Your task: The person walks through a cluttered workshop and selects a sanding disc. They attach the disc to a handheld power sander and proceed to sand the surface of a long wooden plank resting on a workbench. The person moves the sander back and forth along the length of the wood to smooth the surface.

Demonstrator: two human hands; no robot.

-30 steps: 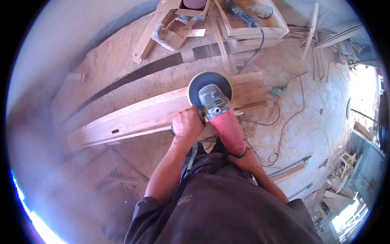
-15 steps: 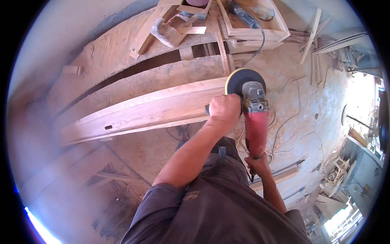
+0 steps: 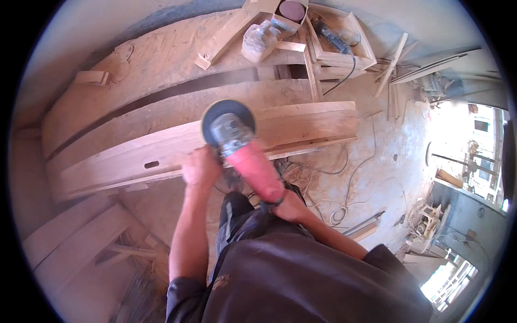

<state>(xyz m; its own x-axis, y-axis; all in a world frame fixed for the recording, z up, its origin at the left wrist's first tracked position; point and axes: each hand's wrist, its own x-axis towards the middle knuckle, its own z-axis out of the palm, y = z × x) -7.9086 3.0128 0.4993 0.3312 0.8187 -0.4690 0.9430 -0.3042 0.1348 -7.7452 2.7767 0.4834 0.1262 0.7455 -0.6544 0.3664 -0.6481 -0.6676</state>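
Observation:
A red and grey disc sander (image 3: pixel 253 169) is held in both my hands over a long pale wooden board (image 3: pixel 307 124). Its round dark pad (image 3: pixel 245 112) with a yellowish rim lies over the board's middle, at the far edge; whether it presses on the wood I cannot tell. My left hand (image 3: pixel 201 168) is closed beside the sander's head, where its side handle sits, the handle itself now hidden. Around the tool's rear end my right hand (image 3: pixel 289 207) is wrapped. Left of the pad, the board's near face has a small oblong slot (image 3: pixel 151 164).
Behind the board runs a worn wooden bench (image 3: pixel 161 110) with a long gap. On it lie a wood offcut (image 3: pixel 92 78), a plastic-wrapped bundle (image 3: pixel 259 42) and a box of round discs (image 3: pixel 291 11). A drawer-like frame (image 3: pixel 358 40) holds another corded tool (image 3: pixel 331 36). Cords (image 3: pixel 342 207) trail across the floor.
Both hands have carried the sander left along the board, from its right end to about its middle. The tool now slants, and the board's right end is uncovered. The view has shifted too.

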